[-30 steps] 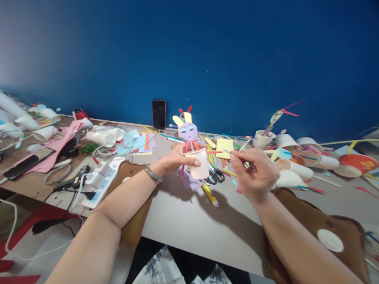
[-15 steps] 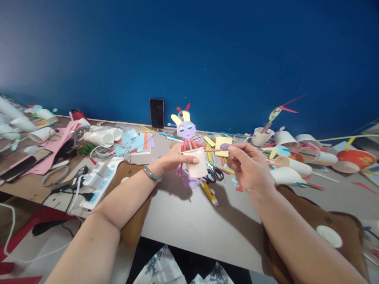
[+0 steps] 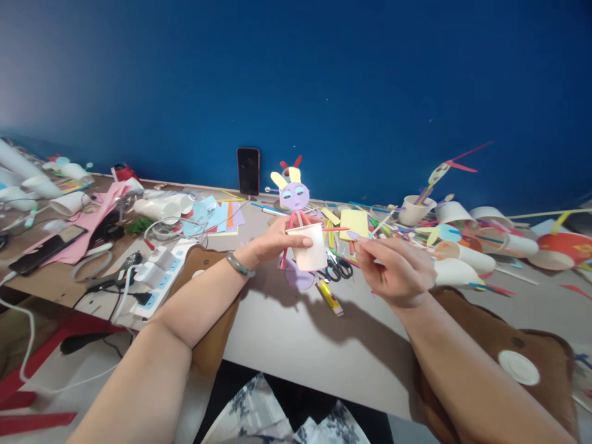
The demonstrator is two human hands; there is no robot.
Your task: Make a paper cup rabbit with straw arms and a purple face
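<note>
My left hand (image 3: 283, 239) grips a white paper cup (image 3: 311, 248), thumb across its side. A purple paper bunny face (image 3: 295, 195) with yellow ears stands above the cup on pink sticks. One pink stick (image 3: 337, 229) juts from the cup's right side. To its right, my right hand (image 3: 393, 265) pinches a small purple paper piece (image 3: 354, 235), mostly covered by the fingertips; it is apart from the stick. Below the cup lie a purple paper disc (image 3: 300, 275), a yellow tube (image 3: 330, 297) and black-handled scissors (image 3: 340, 269).
A dark phone (image 3: 248, 171) leans against the blue wall. Yellow paper (image 3: 353, 223) and coloured sticks lie behind my hands. Several paper cups (image 3: 467, 254) crowd the right side. A power strip (image 3: 160, 285) with plugs and cables sits at left, near coloured paper sheets (image 3: 217, 217).
My right hand has drawn slightly away from the stick, and its fingers have turned so the purple piece shows less. The left hand still holds the cup. The view has shifted a little.
</note>
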